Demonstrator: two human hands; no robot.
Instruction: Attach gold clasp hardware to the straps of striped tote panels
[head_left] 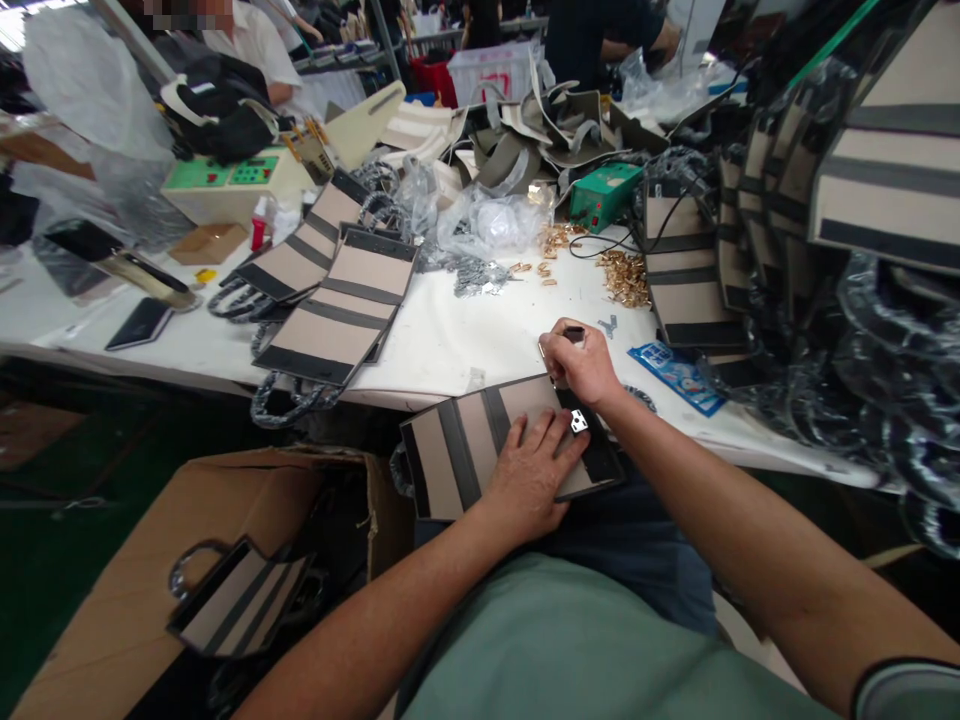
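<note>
A beige bag panel [472, 432] with dark stripes and dark ends lies across my lap, against the table's front edge. My left hand [531, 468] rests flat on it, fingers spread. Close by its fingertips, a small silvery metal plate [578, 421] with holes sits on the panel's dark end strip. Just above the panel's far edge, my right hand [586, 366] is closed around a slim tool [574, 334] with a dark end; its exact kind is not clear. Plastic-wrapped handles [402, 470] stick out at the panel's left end.
Similar bag panels [360, 268] lie stacked on the table [442, 350] at left, others hang at right. Gold-coloured fittings [626, 278], grey metal plates [480, 277], a green box [606, 195] and a blue packet [677, 377] lie around. A cardboard box [247, 495] holding bags stands lower left.
</note>
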